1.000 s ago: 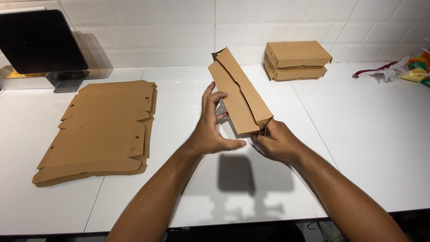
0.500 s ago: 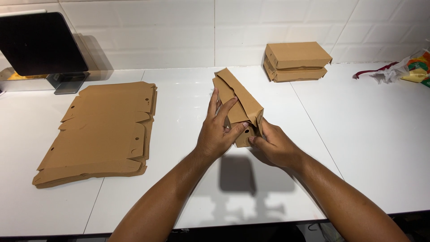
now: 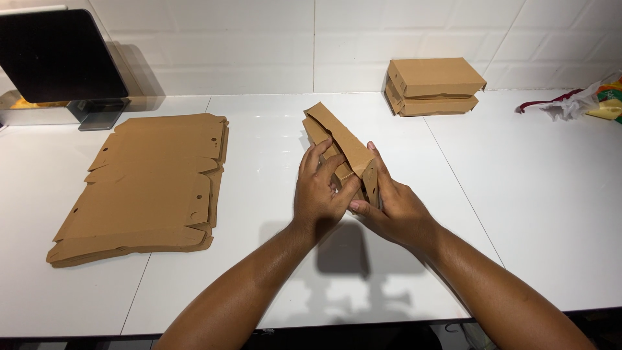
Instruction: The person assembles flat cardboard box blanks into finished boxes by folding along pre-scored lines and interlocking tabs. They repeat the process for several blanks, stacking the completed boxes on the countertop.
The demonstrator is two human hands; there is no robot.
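Note:
Both my hands hold a partly folded brown cardboard box [image 3: 337, 136] above the middle of the white table [image 3: 531, 214]. My left hand [image 3: 319, 191] presses on the box's near left side with fingers spread over its flaps. On the right, my right hand [image 3: 392, 207] grips the near end, thumb under the box and fingers along its side. The box is long and narrow and points away from me toward the wall.
A stack of flat unfolded cardboard blanks [image 3: 146, 188] lies at the left. Two finished closed boxes [image 3: 434, 85] are stacked at the back by the tiled wall. A dark screen on a stand [image 3: 58, 58] sits at the back left. Crumpled wrapping [image 3: 583, 100] lies at the far right.
The box has been lowered and tilted flatter, away from me. My left hand moved from the side onto the near flaps, and my right hand shifted to grip the near end.

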